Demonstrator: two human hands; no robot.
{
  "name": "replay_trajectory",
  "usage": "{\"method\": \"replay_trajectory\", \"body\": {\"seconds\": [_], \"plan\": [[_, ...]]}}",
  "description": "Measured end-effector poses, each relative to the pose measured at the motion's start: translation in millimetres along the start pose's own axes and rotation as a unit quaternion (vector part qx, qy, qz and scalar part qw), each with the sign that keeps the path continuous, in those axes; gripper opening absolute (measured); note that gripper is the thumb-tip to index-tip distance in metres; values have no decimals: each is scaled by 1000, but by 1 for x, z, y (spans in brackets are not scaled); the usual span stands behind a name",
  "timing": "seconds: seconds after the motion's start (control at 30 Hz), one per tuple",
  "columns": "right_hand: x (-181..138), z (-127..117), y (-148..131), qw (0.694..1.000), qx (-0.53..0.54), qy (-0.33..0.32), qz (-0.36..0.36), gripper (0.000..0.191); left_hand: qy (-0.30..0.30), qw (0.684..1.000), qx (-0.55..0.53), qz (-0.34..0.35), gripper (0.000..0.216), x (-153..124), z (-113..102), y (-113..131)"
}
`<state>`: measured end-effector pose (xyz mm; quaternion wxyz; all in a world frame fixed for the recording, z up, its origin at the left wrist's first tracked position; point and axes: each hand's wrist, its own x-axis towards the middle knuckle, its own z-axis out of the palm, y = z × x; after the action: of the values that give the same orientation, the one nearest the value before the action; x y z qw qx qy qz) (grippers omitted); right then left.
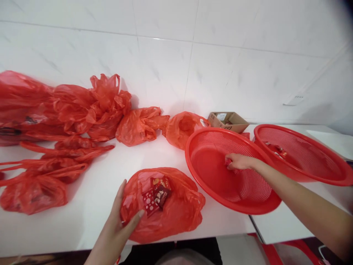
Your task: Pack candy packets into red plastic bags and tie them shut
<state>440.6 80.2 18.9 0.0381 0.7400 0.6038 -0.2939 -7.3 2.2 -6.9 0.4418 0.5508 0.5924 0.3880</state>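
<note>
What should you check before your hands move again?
1. Bag held: ok, the left hand rests spread on the red bag at its edge.
2. Bag mouth open: ok, red packets show inside.
3. Grip: ok, the right hand is closed on a small red item inside the near red basket.
4. What that item is: cannot tell, the hand hides most of it.
5. Near basket level: not ok, it sits tilted at the table edge.
6. Far red basket out of the way: ok, it stands apart from the hand.
</note>
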Motion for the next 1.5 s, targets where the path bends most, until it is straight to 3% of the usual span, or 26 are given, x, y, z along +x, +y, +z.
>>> {"method": "replay_trajectory", "body": {"seconds": [0.1,0.17,0.27,0.33,0.47,0.57,0.7,0.8,0.9,1.0,1.1,1.2,1.33,1.5], "plan": [[-29,-11,-43,995,64,50,-58,17,12,1000,9,-1,88,2,-3,-5],[-55,-7,-87,974,143,81,-154,22,29,999,16,-12,85,3,-6,-4],[-87,29,-152,933,183,70,-301,17,47,999,4,-19,76,4,-6,4],[-93,62,-177,931,131,82,-330,24,60,998,-29,-11,64,5,-5,10],[-92,109,-176,941,0,125,-316,49,112,992,-64,-2,47,8,-14,7],[-102,113,-159,930,-70,103,-346,33,133,990,-45,-14,44,10,-32,-2],[-124,100,-147,899,-174,38,-400,31,149,989,-8,-5,42,14,-59,-5],[-134,70,-147,879,-222,56,-417,11,207,976,-66,23,36,22,-72,3],[-146,19,-154,872,-133,167,-440,20,239,939,-224,102,23,34,-76,29],[-156,-25,-167,845,47,320,-425,10,266,882,-294,255,18,40,-68,72],[-156,-47,-183,837,111,304,-441,8,290,865,-245,327,16,39,-56,116],[-148,-58,-197,836,126,280,-454,13,219,902,-213,307,15,40,-53,146],[-140,-71,-215,808,181,262,-497,16,-8,928,-225,298,21,50,-59,162],[-132,-68,-254,782,202,206,-553,15,-230,940,-10,253,54,56,-45,173]]}}
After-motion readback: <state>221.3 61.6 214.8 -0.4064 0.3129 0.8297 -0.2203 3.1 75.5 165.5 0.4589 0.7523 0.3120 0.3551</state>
